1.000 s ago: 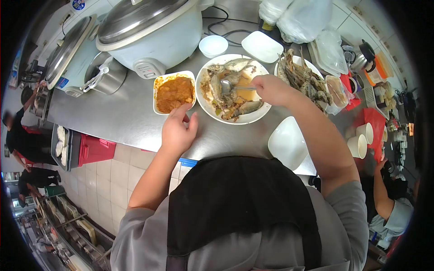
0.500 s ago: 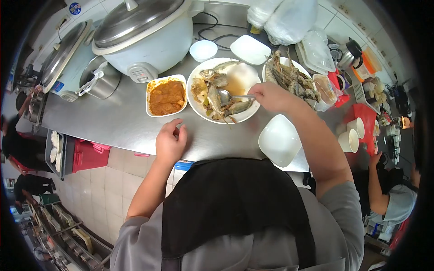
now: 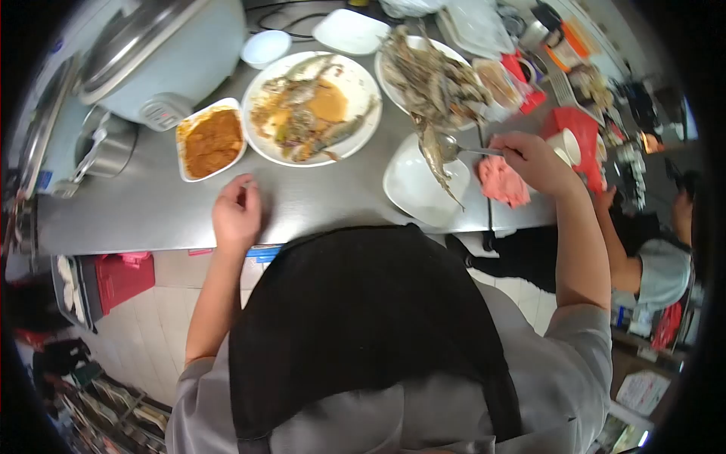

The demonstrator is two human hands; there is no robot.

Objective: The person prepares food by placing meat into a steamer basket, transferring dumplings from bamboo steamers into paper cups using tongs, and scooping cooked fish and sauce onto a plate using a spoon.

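My right hand (image 3: 533, 160) grips the handle of a metal spoon (image 3: 475, 150). A whole cooked fish (image 3: 432, 155) lies on the spoon's bowl and hangs tail-down over the white bowl (image 3: 412, 185). Left of it, a round white plate (image 3: 262, 144) holds more fish, broken pieces and brownish sauce. Behind the white bowl, another plate (image 3: 382, 72) is heaped with whole fish. My left hand (image 3: 236, 213) is loosely curled at the counter's front edge, holding nothing, with thumb and fingers apart. Just beyond it stands a square white dish of orange-brown sauce (image 3: 212, 141).
A large rice cooker (image 3: 181, 64) and a metal pot (image 3: 113, 144) stand at the left. Small white bowls (image 3: 266, 49) sit behind the plates. A pink cloth (image 3: 503, 181) and paper cups (image 3: 563, 145) lie right. Another person's arm (image 3: 605, 227) shows at the right.
My right hand has moved right with the spoon, carrying a fish from the round plate to above the white bowl. The camera view has shifted right.
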